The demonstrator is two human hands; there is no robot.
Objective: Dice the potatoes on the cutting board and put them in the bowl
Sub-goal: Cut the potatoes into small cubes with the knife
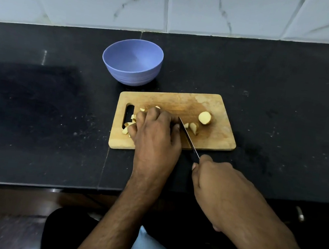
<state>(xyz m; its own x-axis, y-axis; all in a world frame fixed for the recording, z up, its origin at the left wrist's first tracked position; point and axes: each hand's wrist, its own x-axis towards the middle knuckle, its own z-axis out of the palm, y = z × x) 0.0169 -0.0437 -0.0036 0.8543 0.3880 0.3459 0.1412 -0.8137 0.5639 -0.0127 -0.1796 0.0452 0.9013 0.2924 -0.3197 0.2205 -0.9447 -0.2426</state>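
A wooden cutting board lies on the black counter. My left hand is curled over potato pieces at the board's left half, and several cut chunks show beside its fingers near the handle slot. My right hand grips the dark handle of a knife whose blade rests on the board right beside my left fingers. Two cut pieces lie just right of the blade, and a larger potato end sits further right. The blue bowl stands behind the board, with nothing inside.
The black stone counter ends at a white marble-tiled wall behind the bowl. Its front edge runs below the board, just past my wrists. A metal cabinet handle shows under the counter at the right.
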